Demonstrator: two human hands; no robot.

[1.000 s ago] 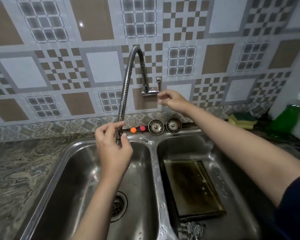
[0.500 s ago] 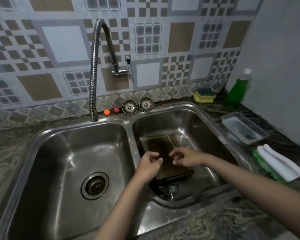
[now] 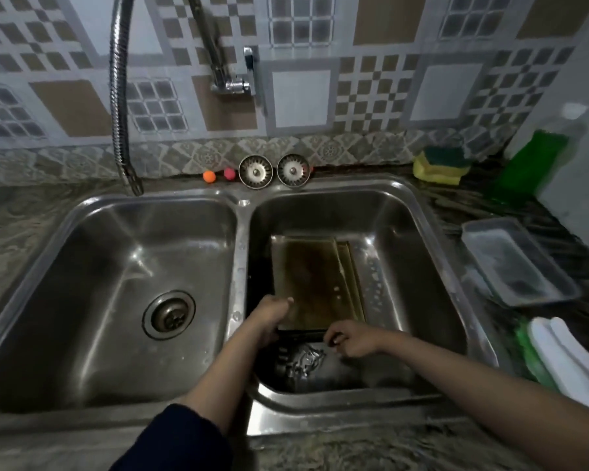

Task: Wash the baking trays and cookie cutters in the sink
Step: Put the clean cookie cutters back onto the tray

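Note:
A stack of brown-stained baking trays [image 3: 312, 280] lies in the right basin of the steel double sink [image 3: 242, 239]. My left hand [image 3: 269, 317] grips the stack's near left corner, thumb on top. My right hand [image 3: 352, 338] curls around the near right edge of the trays. Shiny metal cookie cutters [image 3: 301, 360] lie on the basin floor just below the trays, between my wrists. The flexible faucet hose [image 3: 119, 96] hangs over the left basin; no water is visible.
Two sink strainers [image 3: 274, 171] and two small coloured balls [image 3: 218, 175] sit on the back ledge. A sponge [image 3: 441, 164] and green soap bottle [image 3: 538, 158] stand back right. A metal tray [image 3: 517, 263] and folded white cloth [image 3: 568, 362] lie on the right counter.
My hands left the faucet hose and tap, came down into the right basin, and now hold the near edge of the trays. The camera tilted down and moved closer.

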